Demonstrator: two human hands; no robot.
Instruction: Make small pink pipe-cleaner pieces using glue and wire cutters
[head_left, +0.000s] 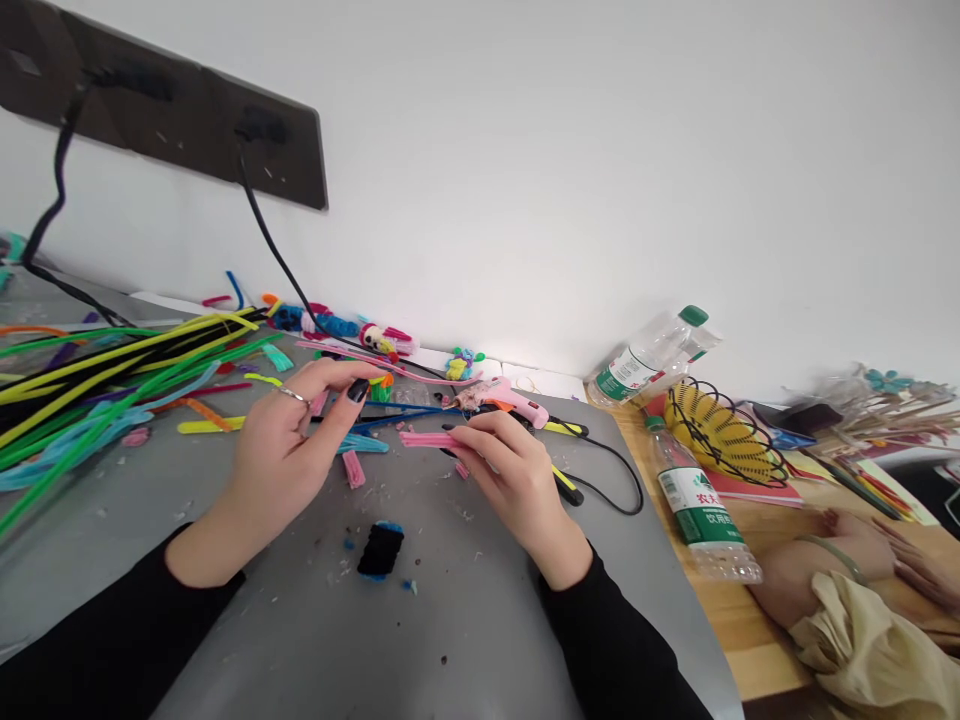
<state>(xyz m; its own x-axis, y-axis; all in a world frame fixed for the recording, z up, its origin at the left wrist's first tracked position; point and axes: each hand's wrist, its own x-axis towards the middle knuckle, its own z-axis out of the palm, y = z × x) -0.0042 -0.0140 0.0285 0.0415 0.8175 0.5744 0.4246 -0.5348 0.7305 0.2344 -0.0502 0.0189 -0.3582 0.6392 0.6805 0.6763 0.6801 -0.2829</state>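
Right hand: fingertips pinched on a pink pipe-cleaner piece, which sticks out sideways from the grip toward the left hand; left fingers curled, hold cannot be determined; pink glue gun just beyond the grip; black fuzzy piece below it, between the wrists.

Two hands, left hand with silver ring, right hand, black-polished nails, long black sleeves
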